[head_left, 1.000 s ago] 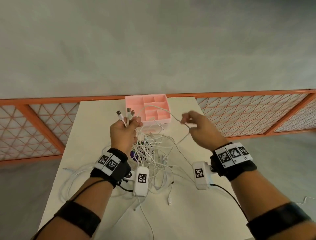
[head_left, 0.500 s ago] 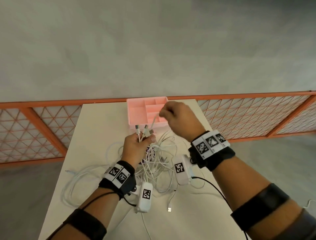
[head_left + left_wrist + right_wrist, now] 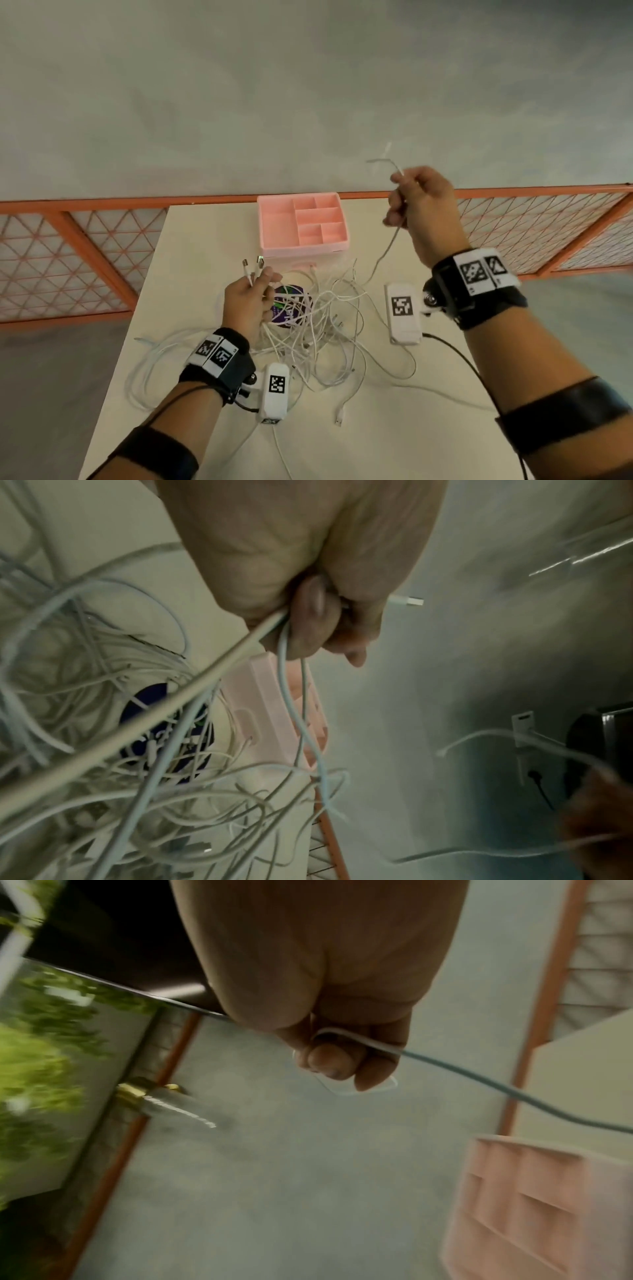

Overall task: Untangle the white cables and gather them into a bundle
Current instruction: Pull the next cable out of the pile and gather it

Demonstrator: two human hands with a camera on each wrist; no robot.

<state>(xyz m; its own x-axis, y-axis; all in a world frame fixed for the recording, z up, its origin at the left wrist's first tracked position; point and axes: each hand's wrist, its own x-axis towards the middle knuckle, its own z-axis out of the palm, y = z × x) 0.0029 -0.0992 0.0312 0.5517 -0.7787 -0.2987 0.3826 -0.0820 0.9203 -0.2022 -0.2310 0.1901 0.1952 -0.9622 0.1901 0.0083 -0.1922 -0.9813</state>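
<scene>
A tangle of white cables (image 3: 322,318) lies on the cream table (image 3: 191,260) between my arms. My left hand (image 3: 251,291) grips several cable ends, their plugs (image 3: 251,265) sticking up above the fist; the left wrist view shows the fingers (image 3: 318,620) curled round the strands (image 3: 284,669). My right hand (image 3: 416,202) is raised high at the right and pinches a single white cable (image 3: 388,246) that runs down to the pile. Its free end (image 3: 383,159) pokes up, blurred. In the right wrist view the fingers (image 3: 342,1058) curl round that cable (image 3: 479,1080).
A pink compartment tray (image 3: 270,222) stands at the table's far edge, also in the right wrist view (image 3: 534,1204). A dark round sticker (image 3: 289,308) lies under the cables. Loose loops (image 3: 147,373) hang over the table's left edge. An orange mesh fence (image 3: 68,246) runs behind.
My right hand has swung from over the tray up and to the right, drawing one cable out of the pile. The left hand stays put, still holding its plug ends.
</scene>
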